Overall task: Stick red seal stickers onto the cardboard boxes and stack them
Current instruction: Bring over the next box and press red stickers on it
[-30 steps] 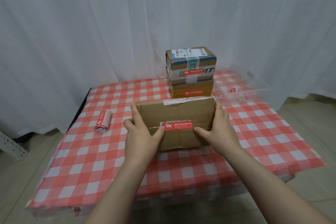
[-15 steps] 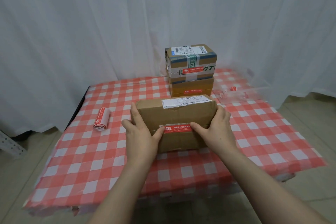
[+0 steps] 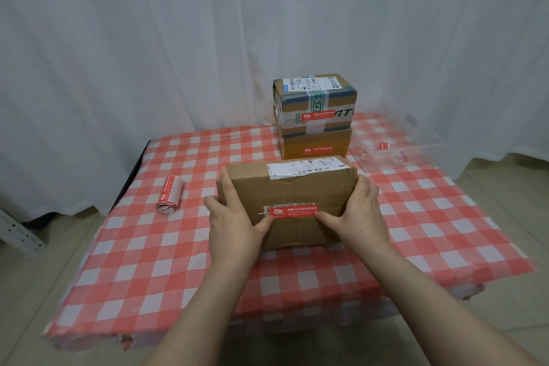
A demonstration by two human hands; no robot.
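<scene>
1. Your left hand and right hand clasp a plain brown cardboard box between them at the middle of the table; your fingers wrap round its left and right ends and your thumbs press on the face turned towards you; I cannot tell whether its lower edge rests on the cloth.
2. A long red seal sticker lies across the seam on that face; your left thumb touches its left end and your right thumb its right end.
3. Just beyond the box, a stack of two boxes stands near the far edge of the table; the tape-bound top box sits square on the tan lower box; each carries its own red sticker on the near face.
4. The red-and-white checked tablecloth shows bare checks to the left, to the right and on the near side of the held box; its near edge droops, rumpled, over the table front.
5. A roll of red stickers lies to the left, well apart from your left hand and near the left edge; a clear plastic tray sits at the far right, beside the stack.
6. A white curtain hangs close behind the far edge.
7. Writing: green tape on the top box reads "GT"; the stickers bear white Chinese characters, too small to read surely; the white shipping label on the held box's top shows barcodes, illegible.
</scene>
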